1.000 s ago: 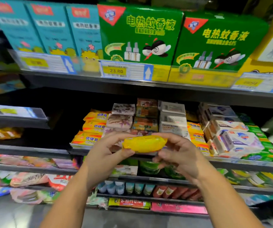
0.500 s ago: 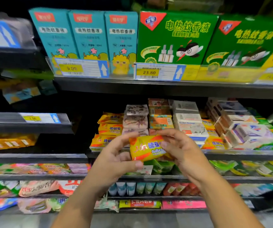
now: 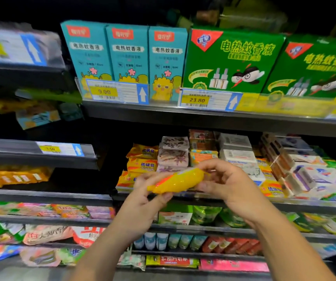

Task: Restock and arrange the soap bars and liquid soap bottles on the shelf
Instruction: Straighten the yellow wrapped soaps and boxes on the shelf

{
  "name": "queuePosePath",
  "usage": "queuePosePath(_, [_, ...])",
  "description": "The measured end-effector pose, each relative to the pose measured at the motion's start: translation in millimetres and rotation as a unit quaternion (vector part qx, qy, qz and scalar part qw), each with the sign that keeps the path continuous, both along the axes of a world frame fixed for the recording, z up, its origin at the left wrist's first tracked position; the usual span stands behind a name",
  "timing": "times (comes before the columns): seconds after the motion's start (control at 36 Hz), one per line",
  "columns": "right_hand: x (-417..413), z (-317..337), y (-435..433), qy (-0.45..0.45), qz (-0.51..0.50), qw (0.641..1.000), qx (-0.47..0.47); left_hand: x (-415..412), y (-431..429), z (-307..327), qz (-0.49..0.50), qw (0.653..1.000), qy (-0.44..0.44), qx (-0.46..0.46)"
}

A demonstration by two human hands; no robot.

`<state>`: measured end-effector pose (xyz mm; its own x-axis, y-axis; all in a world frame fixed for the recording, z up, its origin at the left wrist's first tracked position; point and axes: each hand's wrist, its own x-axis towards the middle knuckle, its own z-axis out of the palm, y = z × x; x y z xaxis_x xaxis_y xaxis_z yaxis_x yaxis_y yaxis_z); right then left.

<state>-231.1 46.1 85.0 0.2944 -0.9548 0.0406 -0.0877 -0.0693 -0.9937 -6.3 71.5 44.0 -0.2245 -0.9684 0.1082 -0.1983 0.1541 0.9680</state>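
Note:
A yellow wrapped soap bar is held in the air in front of the soap shelf, tilted with its right end higher. My left hand pinches its lower left end. My right hand grips its upper right end with curled fingers. Behind it on the shelf lies a stack of the same yellow soap bars, with pink-white wrapped bars and white boxed soaps to their right.
The shelf above carries teal boxes and green boxes with price tags. White and green soap packs crowd the right end. Lower shelves hold pouches and small bottles. A second rack stands left.
The bar has turned from showing its printed face to lying edge-on and tilted. Both hands kept hold of it. The view has shifted, so the shelves sit further right and lower.

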Motion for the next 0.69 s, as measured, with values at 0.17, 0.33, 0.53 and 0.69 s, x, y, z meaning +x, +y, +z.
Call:
queuePosePath(0.17, [24, 15, -15, 0.068, 0.058, 0.992, -0.089, 5, 4, 12, 0.090, 0.994, 0.042, -0.044])
queuePosePath(0.33, [35, 16, -26, 0.107, 0.099, 0.983, -0.111, 4, 7, 35, 0.184, 0.963, 0.166, -0.102])
queuePosePath(0.53, [53, -21, -22, 0.039, 0.167, 0.985, -0.031, 2, 7, 32, 0.190, 0.969, 0.071, -0.143])
queuePosePath(0.69, [43, -27, -29, 0.064, 0.117, 0.991, -0.030, 20, 6, 19, 0.191, 0.973, 0.029, -0.124])
